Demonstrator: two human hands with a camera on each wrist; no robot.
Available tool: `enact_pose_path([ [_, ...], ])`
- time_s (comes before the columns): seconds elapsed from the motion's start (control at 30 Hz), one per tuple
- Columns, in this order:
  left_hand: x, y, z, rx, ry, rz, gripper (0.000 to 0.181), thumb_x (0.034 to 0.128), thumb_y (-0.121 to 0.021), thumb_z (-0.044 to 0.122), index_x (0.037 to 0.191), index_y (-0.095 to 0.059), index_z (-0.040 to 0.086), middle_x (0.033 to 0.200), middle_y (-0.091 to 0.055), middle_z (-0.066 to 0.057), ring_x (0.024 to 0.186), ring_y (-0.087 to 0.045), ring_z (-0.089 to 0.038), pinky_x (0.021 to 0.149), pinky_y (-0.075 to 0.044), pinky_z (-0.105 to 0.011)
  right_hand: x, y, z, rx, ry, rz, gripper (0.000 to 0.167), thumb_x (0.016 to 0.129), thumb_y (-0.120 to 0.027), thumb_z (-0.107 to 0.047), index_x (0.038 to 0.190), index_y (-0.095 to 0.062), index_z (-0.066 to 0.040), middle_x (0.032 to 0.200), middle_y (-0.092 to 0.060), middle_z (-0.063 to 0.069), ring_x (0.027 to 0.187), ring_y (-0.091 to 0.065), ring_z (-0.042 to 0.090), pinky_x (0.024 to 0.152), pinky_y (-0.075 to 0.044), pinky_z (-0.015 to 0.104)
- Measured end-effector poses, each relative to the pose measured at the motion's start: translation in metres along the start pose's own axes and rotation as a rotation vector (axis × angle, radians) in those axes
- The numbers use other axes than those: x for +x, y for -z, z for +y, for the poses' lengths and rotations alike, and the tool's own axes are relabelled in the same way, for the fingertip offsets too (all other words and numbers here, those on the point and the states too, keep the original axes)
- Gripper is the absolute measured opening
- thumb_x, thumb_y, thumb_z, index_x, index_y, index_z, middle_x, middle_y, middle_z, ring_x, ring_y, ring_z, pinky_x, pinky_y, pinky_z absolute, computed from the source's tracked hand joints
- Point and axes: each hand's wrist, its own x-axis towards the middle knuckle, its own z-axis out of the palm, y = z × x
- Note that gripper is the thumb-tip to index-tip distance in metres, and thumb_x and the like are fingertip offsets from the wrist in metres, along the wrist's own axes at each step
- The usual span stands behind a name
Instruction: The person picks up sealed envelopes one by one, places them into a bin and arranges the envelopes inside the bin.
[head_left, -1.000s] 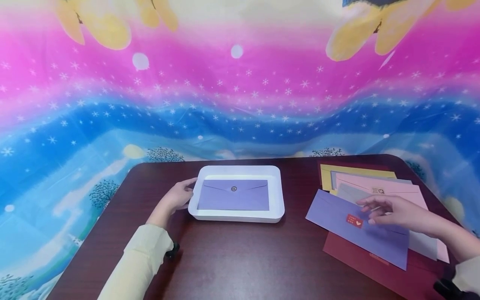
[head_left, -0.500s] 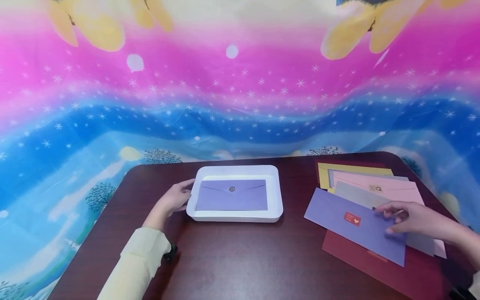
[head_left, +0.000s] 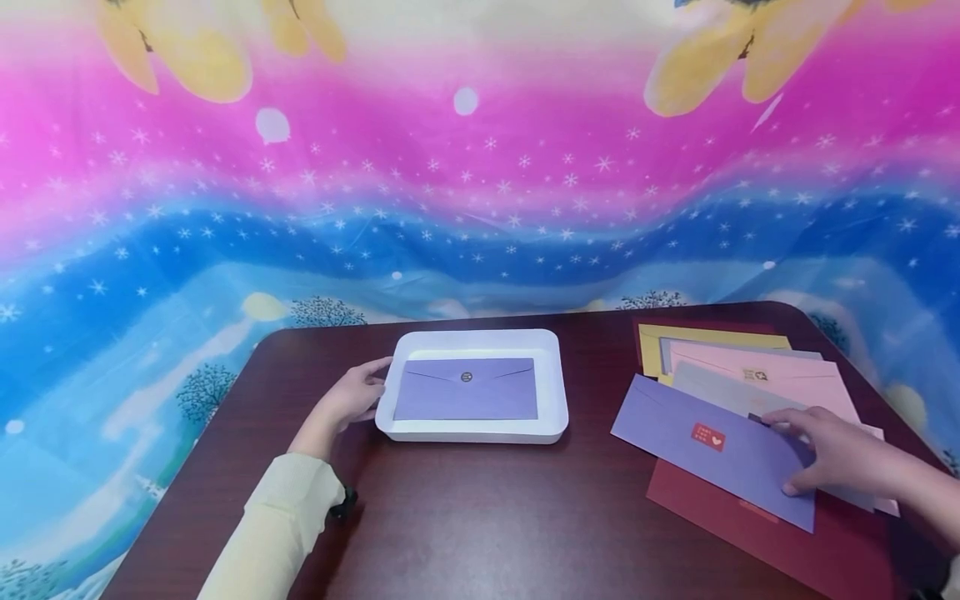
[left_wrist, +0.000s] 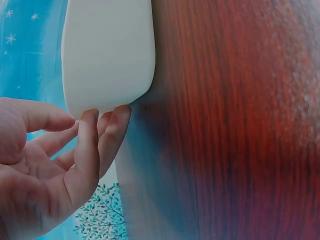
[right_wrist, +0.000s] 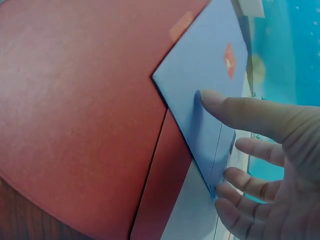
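Note:
In the head view, a white tray [head_left: 564,387] holds a purple envelope [head_left: 480,400] with a small round seal. My left hand [head_left: 356,393] is at the tray's left end. The left wrist view shows the fingertips [left_wrist: 90,114] and thumb touching the tray's end wall, not wrapped round it. My right hand [head_left: 836,450] hovers low over another purple envelope [head_left: 660,412], which bears a red heart sticker. In the right wrist view the thumb [right_wrist: 214,100] is over this envelope's face, with a shadow beside it. The other fingers spread along its far edge; whether they touch it is unclear.
Under the stickered envelope lie overlapping envelopes: dark red [head_left: 712,500], grey [head_left: 712,387], pink [head_left: 810,383] and yellow [head_left: 652,350]. They spread over the right side of the brown table [head_left: 465,525]. A patterned cloth [head_left: 420,183] hangs behind it.
My right hand has shifted right and lowered, and its thumb has come down toward the lower edge of the stickered purple envelope. My left hand and the tray keep their place.

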Motion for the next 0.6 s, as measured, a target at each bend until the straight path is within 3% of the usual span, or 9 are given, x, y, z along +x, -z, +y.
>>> enact_pose_path([
  [0.07, 0.0002, -0.0004, -0.0006, -0.002, 0.000, 0.000, 0.060, 0.1035, -0.042, 0.001, 0.162, -0.029, 0.007, 0.144, -0.048, -0.032, 0.127, -0.055, -0.041, 0.093, -0.054, -0.051, -0.0018, -0.0018, -0.0017, -0.036, -0.037, 0.007, 0.082, 0.061, -0.097, -0.019, 0.124, -0.056, 0.014, 0.107, -0.060, 0.026, 0.097, -0.056, 0.045, 0.076, -0.052, 0.054],
  [0.27, 0.0012, -0.0015, -0.0017, -0.013, 0.004, -0.001, 0.060, 0.1034, -0.042, 0.001, 0.162, -0.030, 0.008, 0.143, -0.050, -0.031, 0.125, -0.057, -0.039, 0.090, -0.056, -0.048, -0.0044, -0.0046, 0.0003, -0.073, -0.091, 0.007, 0.087, 0.058, -0.099, -0.024, 0.124, -0.055, 0.013, 0.107, -0.056, 0.032, 0.097, -0.054, 0.049, 0.075, -0.051, 0.060],
  [0.6, 0.0007, -0.0022, -0.0020, -0.012, -0.004, -0.005, 0.060, 0.1030, -0.042, 0.000, 0.162, -0.030, 0.006, 0.143, -0.050, -0.032, 0.125, -0.056, -0.040, 0.092, -0.055, -0.050, -0.0006, -0.0011, 0.0072, -0.109, -0.061, -0.010, 0.077, 0.057, -0.099, -0.027, 0.109, -0.055, 0.008, 0.101, -0.062, 0.023, 0.093, -0.060, 0.043, 0.075, -0.051, 0.051],
])
